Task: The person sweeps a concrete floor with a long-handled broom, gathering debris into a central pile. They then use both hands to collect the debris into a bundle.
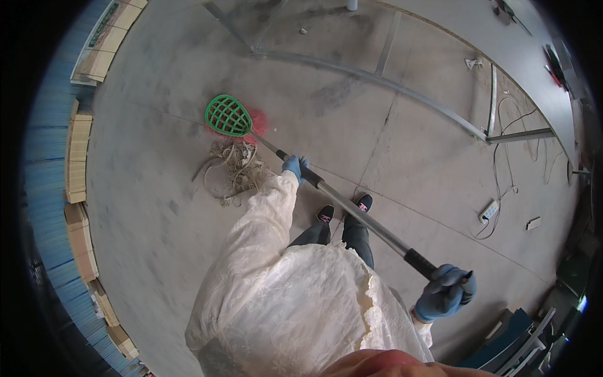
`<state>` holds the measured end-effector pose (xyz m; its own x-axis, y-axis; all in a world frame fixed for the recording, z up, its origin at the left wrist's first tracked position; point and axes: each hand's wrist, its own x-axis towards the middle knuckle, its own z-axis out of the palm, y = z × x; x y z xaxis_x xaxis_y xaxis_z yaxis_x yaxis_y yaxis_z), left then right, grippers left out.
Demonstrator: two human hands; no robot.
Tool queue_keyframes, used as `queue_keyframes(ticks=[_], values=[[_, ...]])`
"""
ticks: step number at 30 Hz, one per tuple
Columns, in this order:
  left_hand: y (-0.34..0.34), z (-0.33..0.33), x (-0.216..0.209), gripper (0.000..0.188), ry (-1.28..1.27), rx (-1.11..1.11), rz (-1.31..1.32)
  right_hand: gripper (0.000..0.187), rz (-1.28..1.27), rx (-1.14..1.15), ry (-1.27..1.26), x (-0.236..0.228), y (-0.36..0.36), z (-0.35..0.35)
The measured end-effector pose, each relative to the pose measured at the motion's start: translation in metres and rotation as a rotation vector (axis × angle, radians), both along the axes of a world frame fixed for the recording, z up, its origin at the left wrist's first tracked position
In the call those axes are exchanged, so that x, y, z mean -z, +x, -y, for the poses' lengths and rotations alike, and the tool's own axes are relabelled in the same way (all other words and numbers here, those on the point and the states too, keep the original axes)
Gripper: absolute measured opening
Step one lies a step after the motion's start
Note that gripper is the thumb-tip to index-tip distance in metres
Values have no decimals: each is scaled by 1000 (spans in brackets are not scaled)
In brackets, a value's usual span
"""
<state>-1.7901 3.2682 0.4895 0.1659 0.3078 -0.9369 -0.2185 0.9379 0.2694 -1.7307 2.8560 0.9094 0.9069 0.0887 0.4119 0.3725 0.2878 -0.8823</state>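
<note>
Fingers (447, 295) around the pole (364, 219); green lattice head (227, 115) beyond the left hand (293, 166)

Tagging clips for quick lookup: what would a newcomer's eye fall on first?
The bright green lattice head with red bristles, upper left of centre. Its long pole slants down to the right, gripped by the blue-gloved left hand and right hand. A tangled heap lies on the floor just below the head.

workshop: concrete floor (144, 213), metal-framed table (480, 28)
</note>
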Motion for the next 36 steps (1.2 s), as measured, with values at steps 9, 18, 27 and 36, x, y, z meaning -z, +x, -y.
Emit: queue_keyframes(ticks=[9,18,27,36], values=[[145,119,-125,5,187,51,282,18,34,14,298,-55,66,142],[302,175,-188,6,194,308,300,7,140,326,343,-90,67,168],[439,101,-131,13,-68,431,480,15,319,680,-368,-96,99,18],[486,-65,-58,17,-191,214,723,9,345,-50,-72,-109,232,-197]])
